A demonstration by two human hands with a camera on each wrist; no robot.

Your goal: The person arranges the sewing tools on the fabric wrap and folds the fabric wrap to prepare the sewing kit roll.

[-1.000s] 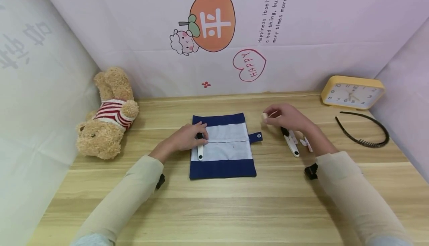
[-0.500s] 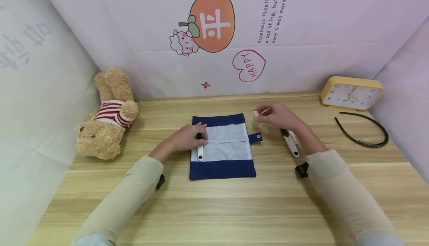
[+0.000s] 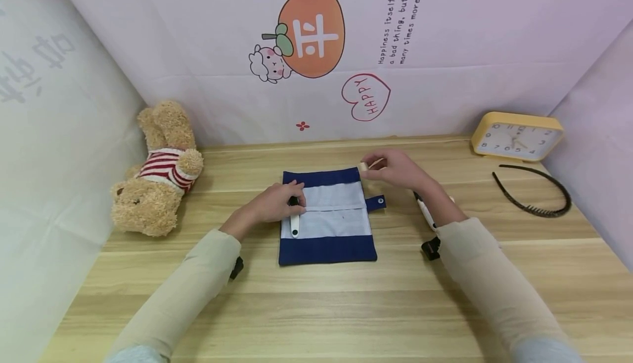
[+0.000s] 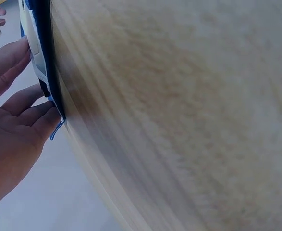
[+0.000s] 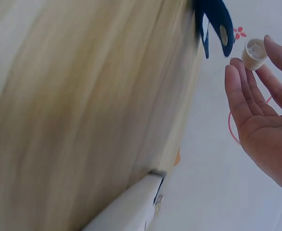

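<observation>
A dark-blue fabric pouch (image 3: 326,250) lies unfolded, its pale lining up and a snap strap (image 3: 376,202) at its right. On its left part rests a white tool (image 3: 295,227) with a black end. My left hand (image 3: 277,202) has thumb and fingers around that black end; in the left wrist view its fingertips touch the pouch edge. My right hand (image 3: 395,166) pinches a small cream spool (image 3: 364,166) by the pouch's upper right corner. In the right wrist view the spool (image 5: 254,54) shows a hollow end between thumb and fingertips.
Another white tool (image 3: 425,212) with a black end lies partly under my right forearm. A yellow clock (image 3: 518,137) and a black headband (image 3: 564,190) are on the right. A teddy bear (image 3: 158,171) lies at the left, and a white printed backdrop (image 3: 222,105) closes the back.
My right hand has moved left with the spool, from beyond the strap to the pouch's upper right corner. My left hand has stayed at the white tool.
</observation>
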